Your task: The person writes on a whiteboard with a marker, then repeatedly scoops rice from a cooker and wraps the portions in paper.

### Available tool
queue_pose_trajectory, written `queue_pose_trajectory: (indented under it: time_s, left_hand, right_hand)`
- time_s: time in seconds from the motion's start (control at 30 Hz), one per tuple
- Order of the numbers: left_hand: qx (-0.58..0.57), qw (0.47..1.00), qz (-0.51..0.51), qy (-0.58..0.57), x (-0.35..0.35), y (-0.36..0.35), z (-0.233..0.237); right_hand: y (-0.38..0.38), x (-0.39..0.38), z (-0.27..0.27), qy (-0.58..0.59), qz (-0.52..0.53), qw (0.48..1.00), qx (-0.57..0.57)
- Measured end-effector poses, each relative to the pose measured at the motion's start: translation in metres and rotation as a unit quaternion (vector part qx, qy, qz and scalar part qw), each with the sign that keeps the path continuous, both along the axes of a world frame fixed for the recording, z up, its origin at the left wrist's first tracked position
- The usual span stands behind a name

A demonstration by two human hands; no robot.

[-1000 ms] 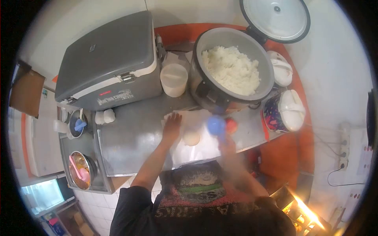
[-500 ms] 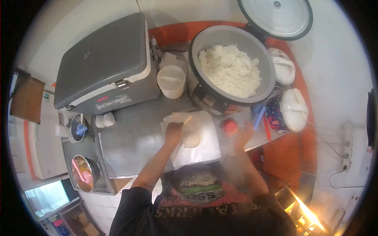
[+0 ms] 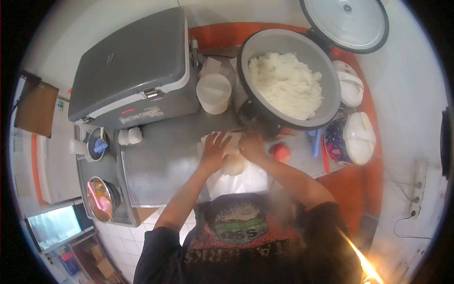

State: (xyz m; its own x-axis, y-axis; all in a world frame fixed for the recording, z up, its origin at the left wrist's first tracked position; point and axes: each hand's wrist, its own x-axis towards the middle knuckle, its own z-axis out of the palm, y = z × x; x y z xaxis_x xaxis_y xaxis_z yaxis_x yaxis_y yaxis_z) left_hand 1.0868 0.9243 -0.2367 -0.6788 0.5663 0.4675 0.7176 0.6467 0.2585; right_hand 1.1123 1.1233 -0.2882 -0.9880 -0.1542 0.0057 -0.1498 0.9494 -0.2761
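A stack of white wrapping paper [image 3: 236,185] lies on the metal counter in front of me, with a rounded pale mound of rice [image 3: 233,165] on it. My left hand [image 3: 214,154] rests on the upper left of the paper, its fingers spread and fairly flat. At the upper right of the sheets, my right hand [image 3: 252,148] has its fingers curled in against the paper edge; the fingertips are partly hidden. Close to the right wrist sits a small red round object [image 3: 280,152], whose kind I cannot make out.
An open rice cooker [image 3: 242,90] full of white rice [image 3: 288,85] stands behind the paper. A grey cooler box [image 3: 137,61] and a white tub [image 3: 213,94] are at back left. Bowls [image 3: 111,194] stand at far left, lidded containers [image 3: 352,137] at right. Flames [image 3: 364,260] show at lower right.
My right hand has moved left from beside the red object to the paper. My left hand has gone from closed at the paper to spread upon it. The view has shifted slightly.
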Motion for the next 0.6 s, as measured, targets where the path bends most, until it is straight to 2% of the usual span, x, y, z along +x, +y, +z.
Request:
queue_pose_trajectory:
  time_s: [0.03, 0.1, 0.13, 0.23, 0.3, 0.37, 0.4, 0.47, 0.5, 0.6]
  left_hand:
    - [-0.029, 0.994, -0.045, -0.091, -0.008, -0.002, -0.009]
    - [-0.084, 0.950, -0.138, -0.267, -0.026, -0.014, -0.030]
    - [-0.117, 0.936, -0.171, -0.284, -0.029, -0.019, -0.036]
    - [-0.128, 0.945, -0.152, -0.261, -0.009, -0.029, -0.021]
    - [-0.139, 0.954, -0.163, -0.209, 0.012, -0.037, -0.031]
    - [-0.144, 0.959, -0.175, -0.171, 0.031, -0.043, -0.035]
    - [-0.142, 0.960, -0.181, -0.160, 0.039, -0.043, -0.035]
    - [-0.161, 0.958, -0.187, -0.146, 0.051, -0.044, -0.035]
    - [-0.144, 0.970, -0.146, -0.129, 0.054, -0.044, -0.034]
    - [-0.086, 0.992, -0.008, -0.095, 0.052, -0.048, -0.035]
  right_hand:
    - [0.002, 0.004, 0.012, -0.010, 0.017, 1.000, -0.012]
    - [0.006, 0.012, 0.043, -0.037, 0.065, 0.996, -0.037]
    - [0.011, 0.016, 0.051, -0.053, 0.096, 0.993, -0.050]
    - [0.020, 0.028, 0.020, -0.099, -0.002, 0.993, 0.058]
    - [0.019, 0.035, 0.035, -0.117, -0.039, 0.988, 0.092]
    - [0.000, 0.050, 0.066, -0.134, -0.073, 0.988, 0.024]
    - [-0.014, 0.055, 0.069, -0.131, -0.045, 0.990, -0.040]
    - [-0.037, 0.077, 0.045, -0.094, 0.037, 0.994, -0.042]
    - [-0.044, 0.088, 0.032, -0.075, 0.078, 0.993, -0.043]
    - [-0.043, 0.111, 0.020, -0.137, 0.075, 0.987, -0.033]
